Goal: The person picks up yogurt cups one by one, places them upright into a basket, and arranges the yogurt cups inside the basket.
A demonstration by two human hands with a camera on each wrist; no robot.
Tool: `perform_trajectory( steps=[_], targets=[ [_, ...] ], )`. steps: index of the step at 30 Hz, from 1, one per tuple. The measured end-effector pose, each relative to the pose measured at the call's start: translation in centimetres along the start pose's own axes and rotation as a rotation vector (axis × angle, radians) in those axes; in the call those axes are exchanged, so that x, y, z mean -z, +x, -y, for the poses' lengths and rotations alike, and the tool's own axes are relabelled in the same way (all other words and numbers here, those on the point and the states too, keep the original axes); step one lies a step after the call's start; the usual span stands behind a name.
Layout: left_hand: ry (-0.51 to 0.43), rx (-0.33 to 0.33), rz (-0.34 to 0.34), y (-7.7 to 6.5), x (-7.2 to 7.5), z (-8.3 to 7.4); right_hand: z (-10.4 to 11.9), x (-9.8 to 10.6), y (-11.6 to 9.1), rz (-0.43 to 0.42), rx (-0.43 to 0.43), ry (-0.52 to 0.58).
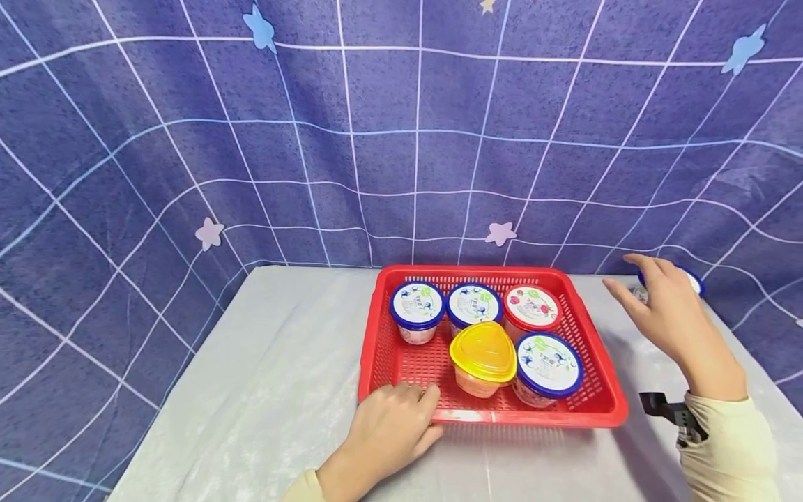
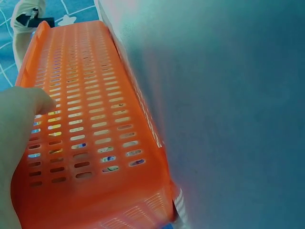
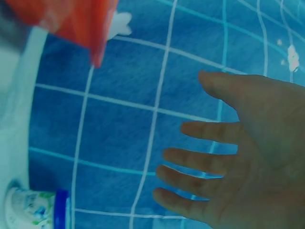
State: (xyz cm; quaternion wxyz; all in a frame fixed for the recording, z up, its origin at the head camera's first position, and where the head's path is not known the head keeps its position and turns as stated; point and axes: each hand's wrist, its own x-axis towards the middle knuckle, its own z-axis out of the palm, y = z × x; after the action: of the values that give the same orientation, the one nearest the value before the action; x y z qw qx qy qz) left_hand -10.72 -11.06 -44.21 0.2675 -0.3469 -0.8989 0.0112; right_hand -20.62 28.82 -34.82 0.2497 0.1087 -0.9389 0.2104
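My left hand grips the near rim of a red plastic basket, fingers over the edge. In the left wrist view its thumb lies against the slotted outer wall. Inside the basket are a yellow-lidded cup, a red-lidded tub and several blue-lidded tubs, one at the front right. My right hand is raised right of the basket, fingers spread and holding nothing. Behind it, partly hidden, stands another blue-lidded tub; the right wrist view shows this tub apart from the fingers.
A pale cloth covers the table, with bare surface left of the basket. Behind and at the sides hangs a blue curtain with a grid and stars. A dark camera mount sits on the right wrist.
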Motion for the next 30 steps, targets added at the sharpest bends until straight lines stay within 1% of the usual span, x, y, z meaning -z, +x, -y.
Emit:
perform_trajectory(
  steps=[3,8,11,14,20,25,30],
  targets=[
    [-0.01,0.004,0.017,-0.1,0.1,0.0,-1.2,-0.5,0.1,-0.037,-0.037,0.002],
    [-0.018,0.01,0.02,-0.1,0.3,0.2,-2.9,-1.2,0.4,-0.092,-0.121,-0.016],
    [-0.016,0.01,0.015,0.0,0.2,0.3,-4.1,-1.3,0.4,-0.111,-0.189,-0.034],
    [-0.02,0.008,0.015,0.1,0.0,0.1,-5.2,-1.5,0.1,-0.118,-0.236,-0.045],
    [-0.027,0.015,0.015,-0.2,-0.2,-0.1,-6.9,-2.2,0.1,-0.06,-0.279,-0.078],
    [-0.024,0.015,0.021,-0.3,-0.1,-0.1,-8.2,-2.7,1.0,-0.008,-0.311,-0.087],
    [-0.023,0.002,0.024,0.0,0.0,0.1,-9.7,-2.7,1.9,0.033,-0.326,-0.108]
  ],
)
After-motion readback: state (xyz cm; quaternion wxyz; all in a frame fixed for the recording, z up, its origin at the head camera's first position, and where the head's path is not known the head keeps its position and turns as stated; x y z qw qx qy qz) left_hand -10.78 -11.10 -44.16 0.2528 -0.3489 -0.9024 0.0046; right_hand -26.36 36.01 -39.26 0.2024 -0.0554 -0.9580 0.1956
